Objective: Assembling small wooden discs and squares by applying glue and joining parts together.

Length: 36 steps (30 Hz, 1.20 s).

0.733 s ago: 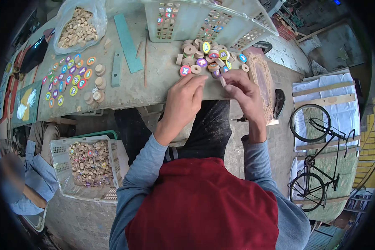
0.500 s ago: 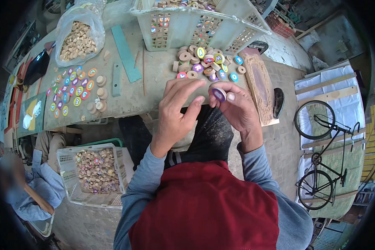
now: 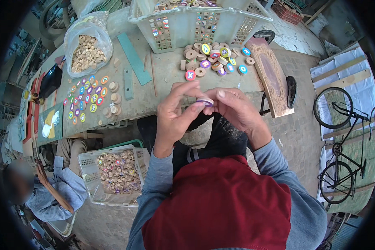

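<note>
Between my two hands, over the table's front edge, is a small round wooden disc (image 3: 205,101) with a purple-and-white face, tilted nearly edge-on. My left hand (image 3: 176,116) pinches its left side with thumb and fingers. My right hand (image 3: 238,110) grips the other side, its fingers partly hidden behind the disc. Just beyond lies a pile of wooden discs (image 3: 191,55), some plain and some with coloured letter faces. A red-faced disc (image 3: 190,75) sits at the pile's near edge.
A pale plastic crate (image 3: 183,25) stands behind the pile. Coloured round stickers (image 3: 87,98), short disc stacks (image 3: 116,98) and a bag of wooden pieces (image 3: 87,54) are on the left. A crate (image 3: 87,166) and a seated person (image 3: 58,191) are lower left; a wooden board (image 3: 275,79) is right.
My left hand has come in to the disc, which only the right hand held before. The disc has turned more edge-on. The whole view has shifted a little.
</note>
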Tool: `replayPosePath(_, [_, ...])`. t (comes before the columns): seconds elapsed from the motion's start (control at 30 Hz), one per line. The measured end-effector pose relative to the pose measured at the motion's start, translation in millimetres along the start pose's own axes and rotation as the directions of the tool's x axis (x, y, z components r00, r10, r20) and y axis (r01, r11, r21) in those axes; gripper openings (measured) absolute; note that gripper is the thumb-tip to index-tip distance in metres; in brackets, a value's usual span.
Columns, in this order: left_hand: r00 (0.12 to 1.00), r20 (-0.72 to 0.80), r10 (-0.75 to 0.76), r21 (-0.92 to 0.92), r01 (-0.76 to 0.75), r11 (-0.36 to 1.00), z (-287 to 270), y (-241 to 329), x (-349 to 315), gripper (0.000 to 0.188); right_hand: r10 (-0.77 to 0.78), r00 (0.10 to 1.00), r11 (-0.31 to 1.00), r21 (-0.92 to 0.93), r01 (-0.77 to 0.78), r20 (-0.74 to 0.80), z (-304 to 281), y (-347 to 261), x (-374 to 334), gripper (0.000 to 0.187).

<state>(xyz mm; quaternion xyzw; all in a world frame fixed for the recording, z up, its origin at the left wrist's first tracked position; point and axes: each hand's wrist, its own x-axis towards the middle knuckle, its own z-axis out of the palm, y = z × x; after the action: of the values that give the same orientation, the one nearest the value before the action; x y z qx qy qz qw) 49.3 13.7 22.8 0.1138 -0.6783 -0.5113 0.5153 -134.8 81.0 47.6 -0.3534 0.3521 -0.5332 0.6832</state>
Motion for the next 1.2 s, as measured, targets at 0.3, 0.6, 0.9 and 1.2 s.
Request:
replayPosePath(0.3, [0.939,-0.249,-0.235,-0.483,0.09,0.871,15.2,7.1,-7.1,0.049,-0.561,0.826,0.589,-0.673,0.447,0.057,24.3,1.2,-2.8,0.029])
replayPosePath(0.6, [0.96,-0.275,-0.05,-0.116,0.018,0.993,15.0,10.2,-13.2,0.046,-0.668,0.718,0.37,-0.749,0.549,0.196,29.5,-3.4,3.5,0.024])
replayPosePath(0.9, [0.943,-0.132,0.305,0.541,-0.189,0.82,12.3,26.0,-6.4,0.051,-0.682,0.672,0.255,-0.768,0.588,0.288,20.7,-3.3,1.5,0.019])
replayPosePath(1.2, [0.942,-0.091,0.322,0.549,-0.222,0.806,11.8,33.3,-5.1,0.053,-0.697,0.656,0.277,-0.735,0.619,0.289,16.0,1.7,0.8,0.018])
